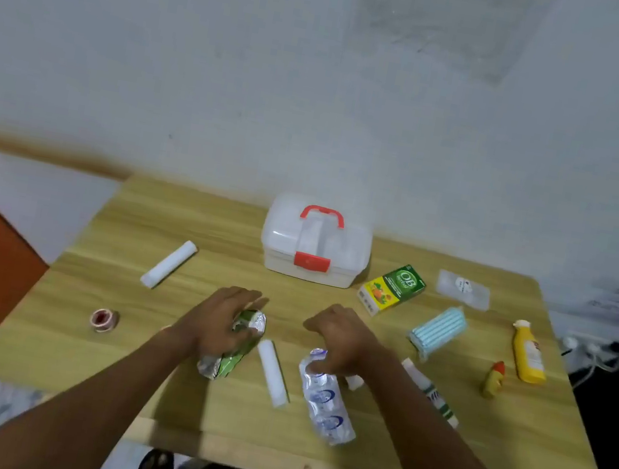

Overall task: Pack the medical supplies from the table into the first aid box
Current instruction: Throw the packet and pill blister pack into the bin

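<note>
First aid box [314, 249] lidded, seemingly empty; left hand [221, 322] grips foil packet [236, 345], right hand [339, 341] curled loosely.

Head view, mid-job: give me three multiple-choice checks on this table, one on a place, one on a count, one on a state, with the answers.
1. Where does the green and yellow carton lie?
A. right of the first aid box
B. left of it
C. inside it

2. How many white rolls lie on the table?
A. one
B. two
C. four

3. How is the first aid box?
A. lid off
B. tipped over
C. closed, red latch down

Answers:
1 A: the carton lies just off the box's right side.
2 B: one white roll lies far left, another white roll between the left hand and right hand.
3 C: the lid sits on and the latch lies flat on the front.
</note>
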